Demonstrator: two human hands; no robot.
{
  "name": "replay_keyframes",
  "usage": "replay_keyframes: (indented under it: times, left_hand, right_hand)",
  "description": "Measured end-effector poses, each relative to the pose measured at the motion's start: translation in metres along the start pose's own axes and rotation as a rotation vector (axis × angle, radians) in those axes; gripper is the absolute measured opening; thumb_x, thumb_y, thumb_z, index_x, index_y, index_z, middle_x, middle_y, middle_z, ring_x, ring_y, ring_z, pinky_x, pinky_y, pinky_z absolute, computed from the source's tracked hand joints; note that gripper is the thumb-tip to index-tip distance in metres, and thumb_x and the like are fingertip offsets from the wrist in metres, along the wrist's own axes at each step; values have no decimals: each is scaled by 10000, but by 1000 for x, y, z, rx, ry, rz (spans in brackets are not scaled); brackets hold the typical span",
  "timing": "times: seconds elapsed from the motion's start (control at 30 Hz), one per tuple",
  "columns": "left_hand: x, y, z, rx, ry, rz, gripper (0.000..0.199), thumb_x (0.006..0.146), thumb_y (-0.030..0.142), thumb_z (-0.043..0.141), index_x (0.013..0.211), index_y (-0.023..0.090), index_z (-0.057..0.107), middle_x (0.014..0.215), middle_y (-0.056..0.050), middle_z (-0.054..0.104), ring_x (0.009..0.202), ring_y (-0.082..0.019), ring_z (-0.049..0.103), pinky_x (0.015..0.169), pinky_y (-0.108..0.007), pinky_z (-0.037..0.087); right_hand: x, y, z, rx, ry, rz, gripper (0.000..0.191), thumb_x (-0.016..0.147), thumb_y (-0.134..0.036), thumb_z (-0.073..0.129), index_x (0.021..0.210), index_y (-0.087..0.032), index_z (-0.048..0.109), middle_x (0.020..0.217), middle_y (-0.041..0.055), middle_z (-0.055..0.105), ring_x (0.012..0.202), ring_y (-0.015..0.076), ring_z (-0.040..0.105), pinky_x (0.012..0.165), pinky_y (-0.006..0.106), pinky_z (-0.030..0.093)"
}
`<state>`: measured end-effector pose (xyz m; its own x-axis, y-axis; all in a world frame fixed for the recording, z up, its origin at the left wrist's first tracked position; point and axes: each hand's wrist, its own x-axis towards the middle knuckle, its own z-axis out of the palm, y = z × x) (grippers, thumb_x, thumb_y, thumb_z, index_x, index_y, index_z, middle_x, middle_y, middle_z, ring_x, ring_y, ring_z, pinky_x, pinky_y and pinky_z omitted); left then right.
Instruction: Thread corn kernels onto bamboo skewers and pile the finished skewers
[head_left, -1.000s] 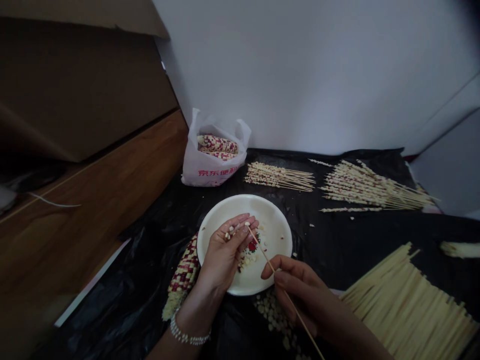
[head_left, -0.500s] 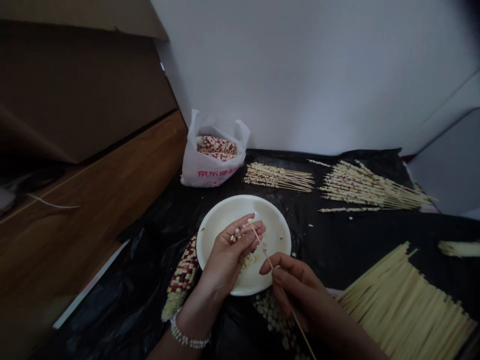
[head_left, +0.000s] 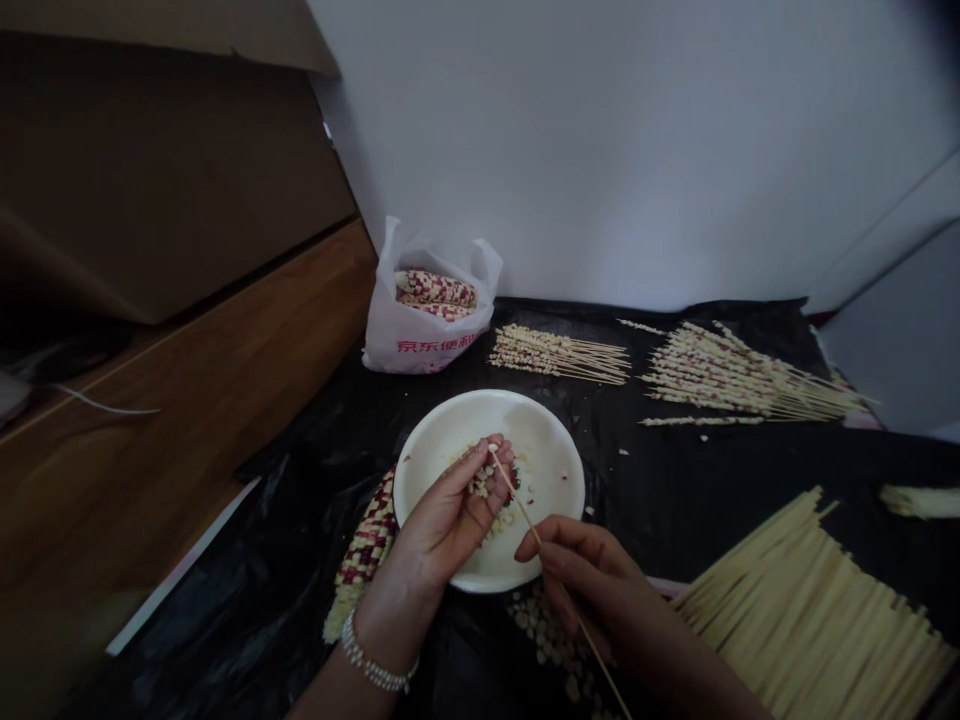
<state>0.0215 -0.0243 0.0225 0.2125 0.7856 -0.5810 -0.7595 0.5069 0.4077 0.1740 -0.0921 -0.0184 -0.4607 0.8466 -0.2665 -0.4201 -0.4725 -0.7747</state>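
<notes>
Wooden skewer (head_left: 517, 502) is pinched by curled right hand (head_left: 592, 575); corn kernel (head_left: 493, 449) held at its tip by half-curled left hand (head_left: 450, 515)

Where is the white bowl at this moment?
In the head view, the white bowl stands below centre on black sheeting, under the left hand, with a corn cob at its left.

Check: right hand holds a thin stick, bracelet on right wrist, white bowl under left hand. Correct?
Wrong side: the head view shows the bracelet on the left wrist, not the right. The rest holds: right hand holding a thin stick, white bowl under left hand.
</notes>
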Motion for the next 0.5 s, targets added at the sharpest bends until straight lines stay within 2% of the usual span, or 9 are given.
replay_keyframes:
  times: [0.5]
  left_hand:
    - [2, 0, -3, 109, -17, 99, 61, 765, 51, 660, 809, 74, 696, 802, -75, 709, 723, -113, 677, 662, -168, 562]
  right_hand:
    - [-3, -2, 5, -9, -8, -16, 170, 910, -345, 608, 896, -193, 682, 425, -80, 524, 328, 28, 317, 335, 151, 184]
